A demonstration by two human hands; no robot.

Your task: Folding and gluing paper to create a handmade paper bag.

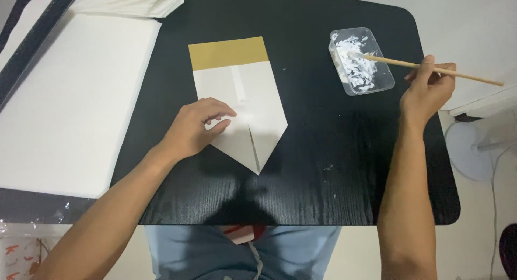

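The left hand (pixel 195 128) is laid palm-down on the folded white paper piece with the mustard-yellow band along its top edge (pixel 239 105), fingers loosely curled and spread a bit, nothing gripped in it. It looks like the sheet is just being pinned flat so it doesn't slide or let the folded flaps spring up. The pressure is put on the lower left flap, so the centre seam and the point at the bottom are left uncovered.

The paper is sat roughly in the middle of the black wood-grain tabletop (pixel 323 167), yellow band away from the body, folded point aimed back toward the person.

Over on the other side, the right hand (pixel 428 91) is closed in a pinch around a thin wooden stick (pixel 431 68), held partway along its length, pencil-style. The far tip is dipped into the small clear plastic tub of white paste (pixel 361 59), which is parked at the upper right of the table, well apart from the paper. Probably kept there so it's within easy reach of the stick hand without smearing the sheet. A few white specks can be seen on the dark surface below the tub.

To the left, a big white board or sheet (pixel 64 102) is lying partly over the table edge, and a stack of pale papers (pixel 129 2) is tucked at the top, out of the working area. A white fan (pixel 474 150) is visible on the floor off to the right.
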